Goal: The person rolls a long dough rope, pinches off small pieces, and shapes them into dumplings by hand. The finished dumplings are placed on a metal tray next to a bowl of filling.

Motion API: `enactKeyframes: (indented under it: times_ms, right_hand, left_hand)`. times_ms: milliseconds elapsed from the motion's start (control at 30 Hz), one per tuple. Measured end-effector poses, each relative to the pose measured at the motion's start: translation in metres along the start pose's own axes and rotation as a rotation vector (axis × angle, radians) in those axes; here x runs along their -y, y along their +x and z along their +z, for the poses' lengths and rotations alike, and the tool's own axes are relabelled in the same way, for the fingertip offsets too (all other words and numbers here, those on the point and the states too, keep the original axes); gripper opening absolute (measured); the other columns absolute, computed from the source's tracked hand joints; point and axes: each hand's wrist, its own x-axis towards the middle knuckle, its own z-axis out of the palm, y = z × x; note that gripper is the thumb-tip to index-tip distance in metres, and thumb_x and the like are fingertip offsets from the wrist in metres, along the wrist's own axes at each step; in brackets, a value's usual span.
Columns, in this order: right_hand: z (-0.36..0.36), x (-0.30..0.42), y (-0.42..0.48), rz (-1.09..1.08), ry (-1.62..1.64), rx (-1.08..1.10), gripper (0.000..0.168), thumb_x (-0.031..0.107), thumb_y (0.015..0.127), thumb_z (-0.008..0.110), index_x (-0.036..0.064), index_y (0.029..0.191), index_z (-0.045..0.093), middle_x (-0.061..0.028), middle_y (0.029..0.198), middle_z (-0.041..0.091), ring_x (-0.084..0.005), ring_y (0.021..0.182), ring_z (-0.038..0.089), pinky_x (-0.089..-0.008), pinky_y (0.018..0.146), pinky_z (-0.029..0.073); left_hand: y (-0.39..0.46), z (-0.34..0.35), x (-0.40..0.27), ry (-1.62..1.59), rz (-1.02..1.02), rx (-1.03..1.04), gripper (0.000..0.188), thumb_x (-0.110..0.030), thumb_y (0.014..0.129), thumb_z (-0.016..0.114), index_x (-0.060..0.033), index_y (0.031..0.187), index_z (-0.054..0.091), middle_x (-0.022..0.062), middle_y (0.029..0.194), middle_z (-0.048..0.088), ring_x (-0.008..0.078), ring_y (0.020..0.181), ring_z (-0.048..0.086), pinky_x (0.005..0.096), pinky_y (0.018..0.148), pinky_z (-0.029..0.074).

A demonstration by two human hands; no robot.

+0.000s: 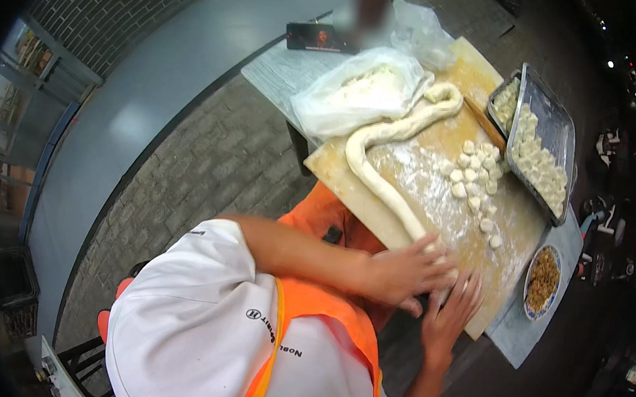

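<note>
A long rope of white dough (pixel 385 194) winds over a floured wooden board (pixel 348 187). Its near end lies beneath my left hand (pixel 415 272), whose fingers are spread over it; dough shows between them. Beside it, my right hand (pixel 455 300) lies with its fingers stretched out at the rope's end, what is under its palm hidden. Small cut dough pieces (pixel 472 171) are scattered to the right of the rope. A wooden rolling pin (pixel 484 123) rests on the board, partly hidden by the trays. Behind the rope, an open plastic bag (pixel 327 106) holds a whitish mass.
A dark metal tray (pixel 547 115) of dumplings overlaps another tray (pixel 495 113) at the board's right edge. A patterned dish (pixel 528 279) of brown minced filling stands at the right. A phone (pixel 317 37) with a lit screen and more plastic film (pixel 422 32) lie at the far side.
</note>
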Motion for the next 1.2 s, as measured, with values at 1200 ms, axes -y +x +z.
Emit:
enactKeyframes:
  times_ms: [1200]
  right_hand:
    - [-0.003, 0.002, 0.048, 0.066, -0.012, 0.001, 0.074, 0.044, 0.108, 0.051, 0.002, 0.165, 0.03, -0.025, 0.171, 0.026, -0.0442, 0.159, 0.021, -0.0594, 0.128, 0.012]
  left_hand:
    - [0.019, -0.013, 0.009, -0.236, -0.05, -0.069, 0.091, -0.064, 0.097, 0.059, -0.0073, 0.163, 0.033, 0.0235, 0.167, 0.032, 0.0435, 0.155, 0.031, 0.0682, 0.126, 0.013]
